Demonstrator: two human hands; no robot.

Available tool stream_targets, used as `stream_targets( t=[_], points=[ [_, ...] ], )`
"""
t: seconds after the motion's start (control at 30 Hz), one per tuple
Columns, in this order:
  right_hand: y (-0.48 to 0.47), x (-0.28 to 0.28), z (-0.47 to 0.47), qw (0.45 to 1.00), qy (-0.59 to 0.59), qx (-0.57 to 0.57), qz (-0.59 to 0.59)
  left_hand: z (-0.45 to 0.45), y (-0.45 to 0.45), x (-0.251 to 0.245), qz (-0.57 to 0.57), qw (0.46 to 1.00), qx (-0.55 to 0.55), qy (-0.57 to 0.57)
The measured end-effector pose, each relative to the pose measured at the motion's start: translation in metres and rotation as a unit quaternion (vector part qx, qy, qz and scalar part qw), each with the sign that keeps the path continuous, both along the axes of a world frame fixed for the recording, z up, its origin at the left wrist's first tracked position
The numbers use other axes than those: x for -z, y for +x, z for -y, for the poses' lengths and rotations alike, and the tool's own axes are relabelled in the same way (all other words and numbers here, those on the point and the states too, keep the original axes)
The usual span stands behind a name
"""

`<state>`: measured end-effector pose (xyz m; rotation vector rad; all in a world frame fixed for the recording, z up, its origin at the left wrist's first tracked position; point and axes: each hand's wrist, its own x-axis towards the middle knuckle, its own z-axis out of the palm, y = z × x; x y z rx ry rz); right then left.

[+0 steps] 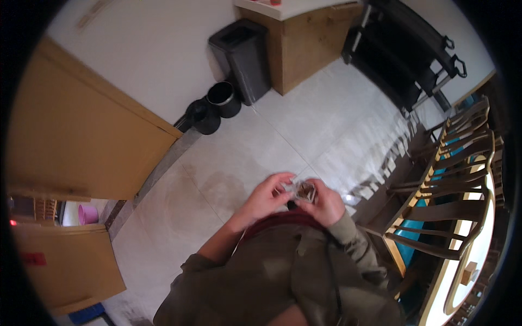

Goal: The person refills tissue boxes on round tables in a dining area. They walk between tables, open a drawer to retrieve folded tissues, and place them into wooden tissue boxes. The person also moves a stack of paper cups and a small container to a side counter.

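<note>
In front of my waist, my right hand [326, 201] holds a small clear container [305, 191] with something brown inside. Blur hides what the contents are. Close by on the left, my left hand [271, 193] has its thumb and fingertips closed on a whitish, see-through piece [288, 187]. Whether this piece is part of the container or separate, I cannot tell. Both hands are above the tiled floor [244, 155], nearly touching each other.
Ahead stand a tall dark bin [244, 61] and two small black bins [223, 98], beside a wooden counter [310, 45]. A black trolley [391, 53] is at the far right. Wooden chairs [448, 208] line a table [436, 301] on the right. Wooden doors [89, 122] are on the left.
</note>
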<state>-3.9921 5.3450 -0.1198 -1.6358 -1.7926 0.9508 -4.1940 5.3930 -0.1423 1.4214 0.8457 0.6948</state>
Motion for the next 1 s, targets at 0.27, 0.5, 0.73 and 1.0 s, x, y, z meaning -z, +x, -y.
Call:
stream_targets(
  t=[0.27,0.5,0.73,1.0],
  points=[
    [0.065,-0.009,-0.208,0.989,0.019,-0.141,0.036,-0.165,0.064,-0.011,-0.1,0.992,-0.027,0.073],
    [0.128,0.009,-0.378,0.995,-0.016,-0.1,0.0,-0.35,0.13,0.013,-0.067,0.998,-0.013,-0.001],
    [0.228,-0.021,-0.51,0.997,-0.013,0.078,-0.018,-0.575,0.218,-0.041,-0.122,0.987,-0.006,0.1],
    [0.365,0.01,-0.609,0.977,-0.019,0.206,-0.049,-0.821,0.359,-0.063,-0.1,0.978,-0.053,0.176]
  ],
)
